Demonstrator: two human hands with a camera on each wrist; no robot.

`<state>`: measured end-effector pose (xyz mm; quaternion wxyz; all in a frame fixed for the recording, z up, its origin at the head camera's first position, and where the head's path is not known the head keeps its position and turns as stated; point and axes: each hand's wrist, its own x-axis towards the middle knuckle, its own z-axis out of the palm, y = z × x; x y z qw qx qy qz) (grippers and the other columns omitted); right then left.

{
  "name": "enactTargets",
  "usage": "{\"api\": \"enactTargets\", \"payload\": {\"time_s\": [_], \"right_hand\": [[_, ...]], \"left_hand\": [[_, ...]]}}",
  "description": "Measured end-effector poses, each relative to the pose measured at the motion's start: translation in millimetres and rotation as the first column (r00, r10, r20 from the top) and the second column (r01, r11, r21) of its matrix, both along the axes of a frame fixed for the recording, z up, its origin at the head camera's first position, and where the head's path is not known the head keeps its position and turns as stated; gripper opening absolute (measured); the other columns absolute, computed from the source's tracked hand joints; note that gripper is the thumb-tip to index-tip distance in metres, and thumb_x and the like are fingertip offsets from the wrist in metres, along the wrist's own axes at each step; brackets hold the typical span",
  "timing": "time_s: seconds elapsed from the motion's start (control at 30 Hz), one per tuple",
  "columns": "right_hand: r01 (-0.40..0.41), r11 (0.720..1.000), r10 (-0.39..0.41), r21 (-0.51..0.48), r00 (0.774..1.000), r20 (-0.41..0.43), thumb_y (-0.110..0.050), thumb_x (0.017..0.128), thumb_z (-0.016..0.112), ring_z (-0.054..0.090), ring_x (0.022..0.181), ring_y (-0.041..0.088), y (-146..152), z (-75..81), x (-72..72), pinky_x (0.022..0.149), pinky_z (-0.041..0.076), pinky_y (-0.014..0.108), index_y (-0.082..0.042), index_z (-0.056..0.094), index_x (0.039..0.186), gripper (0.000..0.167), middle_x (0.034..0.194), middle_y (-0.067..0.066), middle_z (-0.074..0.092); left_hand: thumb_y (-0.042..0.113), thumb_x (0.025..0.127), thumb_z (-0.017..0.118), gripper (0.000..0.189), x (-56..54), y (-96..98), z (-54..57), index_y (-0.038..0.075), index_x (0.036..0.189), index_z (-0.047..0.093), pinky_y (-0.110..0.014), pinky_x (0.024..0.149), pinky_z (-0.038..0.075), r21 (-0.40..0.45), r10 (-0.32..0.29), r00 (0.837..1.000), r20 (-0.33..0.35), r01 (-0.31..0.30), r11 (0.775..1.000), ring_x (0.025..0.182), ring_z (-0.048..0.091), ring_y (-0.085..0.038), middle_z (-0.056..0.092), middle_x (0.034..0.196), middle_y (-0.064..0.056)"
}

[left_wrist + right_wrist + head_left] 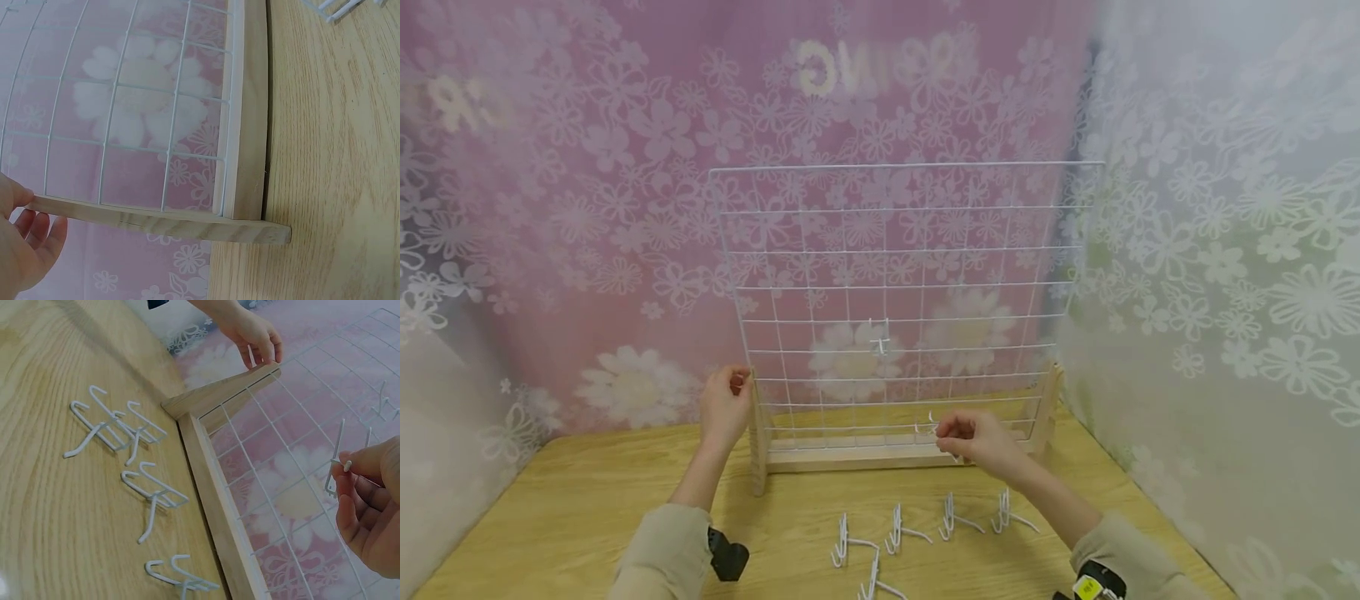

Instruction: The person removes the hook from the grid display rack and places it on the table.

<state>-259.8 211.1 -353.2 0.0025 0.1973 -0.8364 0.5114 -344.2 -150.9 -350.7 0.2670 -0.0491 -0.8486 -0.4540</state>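
A white wire grid panel (910, 165) stands upright in a wooden stand (850, 458). My left hand (726, 410) grips the top of the stand's left upright between thumb and fingers, as the left wrist view shows at the wooden upright (156, 223). Between the thumb and fingertips of my right hand (985, 446) is a white wire hook (340, 434), pinched in front of the lower part of the grid, its prongs pointing up. Whether this hook touches the grid cannot be told. Another white hook (881, 343) hangs on the grid near its middle.
Several more white wire hooks (896, 533) lie on the wood-grain table (587, 500) in front of the stand. A flowered pink curtain (625, 250) hangs behind the grid, and a pale flowered one (1225, 292) is on the right.
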Motion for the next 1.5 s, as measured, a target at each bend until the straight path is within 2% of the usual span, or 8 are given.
{"api": "enactTargets", "payload": {"time_s": [0.17, 0.33, 0.63, 0.87, 1.13, 1.37, 1.5], "right_hand": [[-0.006, 1.0, 0.006, 0.017, 1.0, -0.006, -0.01, 0.086, 0.064, 0.049, 0.062, 0.013, 0.7, -8.3, 4.0, 0.052, 0.042, 0.022, 0.006, 0.059, 0.094, 0.018, 0.077, 0.01, 0.057], [-0.018, 1.0, 0.019, 0.025, 1.0, -0.007, -0.008, 0.085, 0.064, 0.047, 0.06, 0.011, 0.9, -18.5, 7.0, 0.049, 0.039, 0.019, 0.003, 0.062, 0.092, 0.013, 0.075, 0.006, 0.057], [-0.09, 0.995, 0.088, 0.053, 0.996, 0.033, -0.007, 0.085, 0.065, 0.048, 0.062, 0.007, 0.7, -37.4, 14.4, 0.05, 0.039, 0.017, 0.0, 0.063, 0.091, 0.009, 0.076, 0.004, 0.059], [-0.174, 0.984, 0.174, 0.041, 0.985, -0.009, -0.003, 0.084, 0.065, 0.054, 0.071, 0.007, -0.3, -48.7, 18.3, 0.061, 0.047, 0.021, 0.007, 0.063, 0.092, 0.013, 0.081, 0.004, 0.06], [-0.208, 0.975, 0.206, 0.077, 0.978, 0.033, -0.003, 0.083, 0.066, 0.053, 0.068, 0.005, -1.8, -55.5, 26.4, 0.057, 0.045, 0.019, 0.004, 0.064, 0.091, 0.011, 0.084, 0.005, 0.062], [-0.306, 0.951, 0.305, 0.05, 0.952, 0.02, -0.001, 0.083, 0.064, 0.054, 0.068, 0.003, -0.9, -68.4, 30.6, 0.058, 0.047, 0.021, 0.002, 0.065, 0.089, 0.007, 0.082, 0.006, 0.063], [-0.299, 0.95, 0.296, 0.091, 0.954, 0.047, -0.001, 0.083, 0.065, 0.051, 0.067, 0.001, -1.6, -72.9, 34.3, 0.056, 0.045, 0.02, -0.001, 0.066, 0.087, 0.004, 0.08, 0.003, 0.062]], "left_hand": [[0.003, 0.089, 0.054, 0.018, -0.8, 0.0, 0.4, -0.005, 0.105, 0.058, -0.043, 0.077, 0.044, 0.003, -0.002, 1.0, 0.006, 0.002, 1.0, 0.09, 0.051, -0.033, 0.053, 0.099, -0.022], [0.002, 0.089, 0.054, 0.018, -1.4, 0.5, 1.5, -0.005, 0.105, 0.058, -0.043, 0.077, 0.043, -0.001, 0.008, 1.0, 0.001, -0.008, 1.0, 0.088, 0.052, -0.033, 0.054, 0.097, -0.022], [0.0, 0.088, 0.054, 0.017, -2.2, 0.4, 1.0, -0.006, 0.103, 0.058, -0.044, 0.076, 0.044, -0.007, 0.006, 1.0, -0.015, -0.006, 1.0, 0.087, 0.053, -0.035, 0.054, 0.096, -0.023], [0.0, 0.087, 0.055, 0.017, -3.0, -0.3, 0.9, -0.007, 0.102, 0.059, -0.044, 0.075, 0.044, -0.003, 0.006, 0.999, -0.035, -0.007, 1.0, 0.086, 0.053, -0.035, 0.054, 0.095, -0.024], [0.0, 0.087, 0.055, 0.016, -3.6, -0.3, 2.3, -0.007, 0.101, 0.059, -0.044, 0.075, 0.043, -0.007, 0.004, 0.999, -0.043, -0.005, 1.0, 0.085, 0.054, -0.035, 0.055, 0.093, -0.024], [-0.001, 0.087, 0.054, 0.017, -3.6, 0.3, 2.4, -0.007, 0.102, 0.058, -0.044, 0.076, 0.043, -0.003, 0.002, 1.0, -0.027, -0.002, 1.0, 0.086, 0.053, -0.035, 0.054, 0.095, -0.024], [-0.001, 0.088, 0.054, 0.017, -2.8, 0.2, 2.2, -0.007, 0.103, 0.058, -0.043, 0.076, 0.043, -0.001, 0.003, 1.0, -0.025, -0.003, 1.0, 0.087, 0.053, -0.035, 0.054, 0.095, -0.024]]}}
